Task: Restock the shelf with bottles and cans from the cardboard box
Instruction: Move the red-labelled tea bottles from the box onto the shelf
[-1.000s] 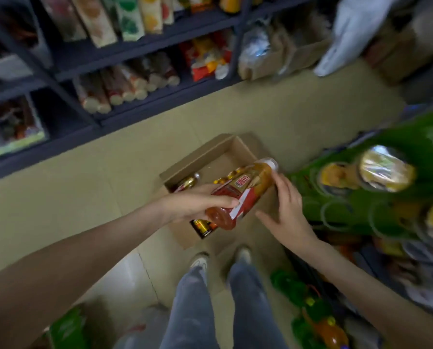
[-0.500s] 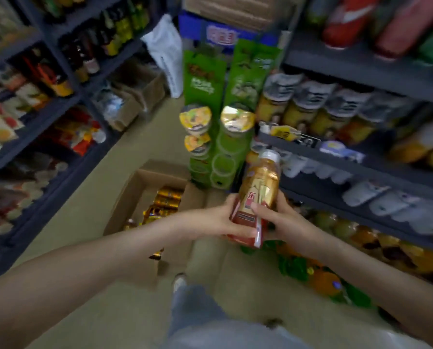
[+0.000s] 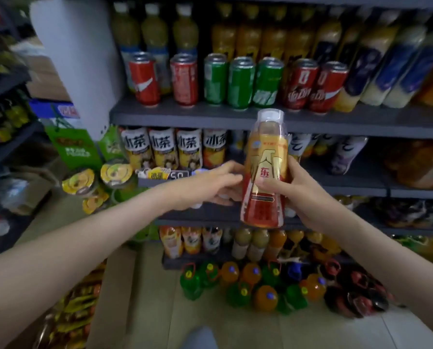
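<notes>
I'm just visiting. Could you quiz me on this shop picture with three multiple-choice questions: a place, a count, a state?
1. Where is the orange-and-red bottle? A) in the box B) held before the shelves C) on the floor
2. How many green cans stand in the can row? A) one B) three C) six
3. How is the bottle? A) upright, capped B) lying flat C) upside down
Answers: 1 B, the left hand and right hand hold it there; 2 B, three stand between red cans; 3 A, its white cap points up.

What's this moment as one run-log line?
phase: restocking | object: bottle upright | left hand: holds it | right hand: grips it | shelf: not yet placed
</notes>
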